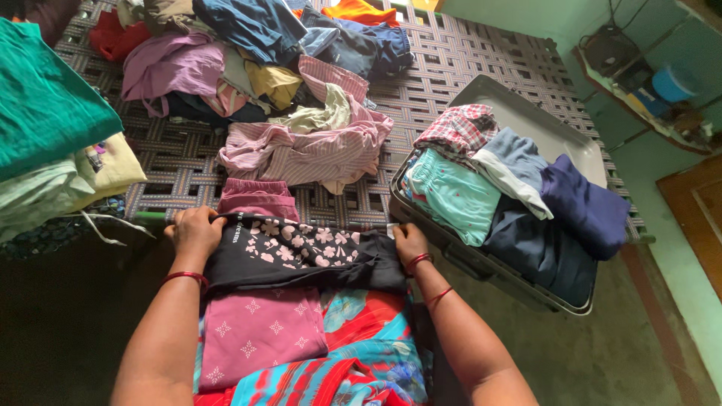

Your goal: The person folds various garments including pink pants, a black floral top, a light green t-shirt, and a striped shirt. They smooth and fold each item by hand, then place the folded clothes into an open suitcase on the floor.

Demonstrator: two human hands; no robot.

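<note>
- Cloth, by the look of it: the black garment (pixel 301 259) seemed soft, light and limp, best gripped at its two ends.
- It was dark with pale pink flower prints, folded into a wide band.
- It lay stretched across the person's lap, over a pink cloth (pixel 259 331), just before the woven bed (pixel 466 56).
- The left hand (pixel 194 231) and right hand (pixel 410 242) each pinched an end.
- An open suitcase (pixel 560 135) of clothes stood at the right.

Soft, even daylight; sharp focus; dim lower-left; wide-angle bending at edges.
</note>
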